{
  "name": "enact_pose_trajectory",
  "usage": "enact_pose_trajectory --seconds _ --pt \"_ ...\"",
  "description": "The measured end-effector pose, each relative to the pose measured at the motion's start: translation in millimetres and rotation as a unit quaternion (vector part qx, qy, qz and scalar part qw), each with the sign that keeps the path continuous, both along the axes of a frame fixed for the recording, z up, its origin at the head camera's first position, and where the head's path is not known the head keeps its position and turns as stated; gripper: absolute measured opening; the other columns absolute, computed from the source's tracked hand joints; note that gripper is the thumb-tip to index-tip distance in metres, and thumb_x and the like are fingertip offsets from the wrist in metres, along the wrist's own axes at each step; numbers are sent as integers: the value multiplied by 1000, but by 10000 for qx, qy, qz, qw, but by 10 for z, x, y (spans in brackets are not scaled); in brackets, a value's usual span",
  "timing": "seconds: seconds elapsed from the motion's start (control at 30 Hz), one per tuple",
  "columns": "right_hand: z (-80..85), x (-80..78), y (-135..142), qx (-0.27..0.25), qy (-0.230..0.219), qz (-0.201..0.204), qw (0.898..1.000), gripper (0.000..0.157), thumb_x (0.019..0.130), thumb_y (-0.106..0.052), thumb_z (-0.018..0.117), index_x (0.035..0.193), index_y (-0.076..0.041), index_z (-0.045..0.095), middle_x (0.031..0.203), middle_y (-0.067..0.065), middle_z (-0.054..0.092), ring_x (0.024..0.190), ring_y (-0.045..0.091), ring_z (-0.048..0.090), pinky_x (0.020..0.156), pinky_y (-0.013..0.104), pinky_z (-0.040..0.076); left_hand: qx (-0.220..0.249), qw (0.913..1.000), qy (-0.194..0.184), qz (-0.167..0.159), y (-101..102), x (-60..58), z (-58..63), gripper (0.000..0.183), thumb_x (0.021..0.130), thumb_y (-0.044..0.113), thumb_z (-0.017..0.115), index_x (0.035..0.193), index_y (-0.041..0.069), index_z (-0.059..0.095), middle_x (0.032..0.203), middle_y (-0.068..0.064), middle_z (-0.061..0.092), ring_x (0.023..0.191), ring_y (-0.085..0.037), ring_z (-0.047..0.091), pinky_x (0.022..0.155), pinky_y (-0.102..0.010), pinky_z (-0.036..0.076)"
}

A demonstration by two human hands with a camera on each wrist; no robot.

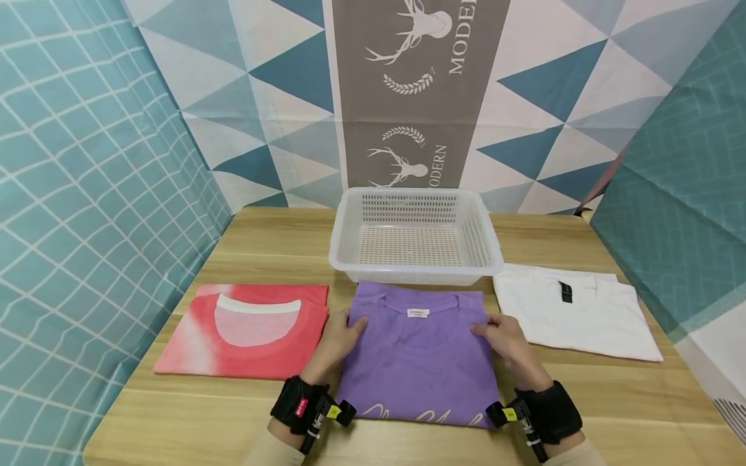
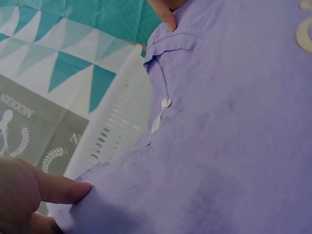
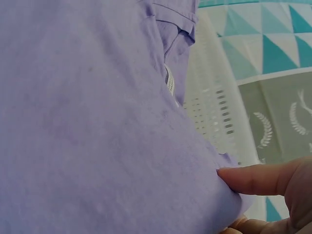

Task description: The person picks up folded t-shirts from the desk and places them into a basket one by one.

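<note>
The folded purple T-shirt (image 1: 419, 362) lies in the middle of the worktop (image 1: 233, 427), just on the near side of a white perforated plastic basket (image 1: 408, 269); the left hand (image 1: 338, 338) pinches its upper left corner, thumb above and fingers beneath, and the right hand (image 1: 506, 334) pinches the upper right in the same way; from where I stand I cannot tell whether those corners are off the wood. Inside the neckline sits a white label (image 1: 418, 312), its print too small to read; along the near edge runs pale script lettering (image 1: 428, 415), cut off by the fold. To the left, near the left hand, is a folded coral-red T-shirt (image 1: 268, 359) with a white neckband (image 1: 256, 309); to the right, a folded white T-shirt (image 1: 588, 323) carries a black neck label (image 1: 566, 292), its marking illegible to me. The wall cloth (image 1: 300, 129) behind reads "MODERN" beside white stag heads and leafy sprigs, among blue and white triangles; the left wrist's black strap (image 1: 288, 401) bears a red tag (image 1: 300, 407) with white lettering I can't make out.
</note>
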State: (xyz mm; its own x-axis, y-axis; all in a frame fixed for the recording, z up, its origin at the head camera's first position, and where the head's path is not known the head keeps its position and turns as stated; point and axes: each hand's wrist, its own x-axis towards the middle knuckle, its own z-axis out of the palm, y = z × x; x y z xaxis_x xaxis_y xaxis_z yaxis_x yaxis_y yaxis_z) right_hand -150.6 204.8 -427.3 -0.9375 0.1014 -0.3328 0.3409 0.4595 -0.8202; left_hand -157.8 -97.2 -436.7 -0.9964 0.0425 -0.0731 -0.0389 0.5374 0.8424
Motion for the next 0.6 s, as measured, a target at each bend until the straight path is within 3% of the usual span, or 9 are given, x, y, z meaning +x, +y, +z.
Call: enact_pose_trajectory --seconds 0.17,0.27,0.37,0.6 --pt "80 73 3 -136 79 -152 9998 25 91 -14 61 102 8 58 76 1 43 68 12 42 59 24 36 43 9996 273 -19 -10 81 86 33 96 17 55 114 -11 58 105 -26 66 92 -30 64 73 -38 52" --pt "126 119 4 -192 149 -193 9995 20 91 -15 62 96 4 56 67 -5 37 60 8 37 55 24 33 115 9989 452 -20 -14 141 126 33 97 19 55 113 -10 59 101 -24 66 87 -26 62 70 -35 50" --pt "172 170 8 -255 210 -202 9992 25 91 -15 62 105 6 57 68 -7 43 62 7 40 56 23 35 266 9984 489 11 -12 201 164 33 97 21 55 115 -7 59 103 -23 66 89 -25 62 72 -33 50" --pt "288 300 38 -513 290 -266 9979 41 91 -13 63 123 11 54 76 -11 60 69 2 53 61 20 46 687 9952 703 6 -12 339 250 40 98 21 55 127 -7 55 123 -27 62 112 -36 61 87 -43 53"
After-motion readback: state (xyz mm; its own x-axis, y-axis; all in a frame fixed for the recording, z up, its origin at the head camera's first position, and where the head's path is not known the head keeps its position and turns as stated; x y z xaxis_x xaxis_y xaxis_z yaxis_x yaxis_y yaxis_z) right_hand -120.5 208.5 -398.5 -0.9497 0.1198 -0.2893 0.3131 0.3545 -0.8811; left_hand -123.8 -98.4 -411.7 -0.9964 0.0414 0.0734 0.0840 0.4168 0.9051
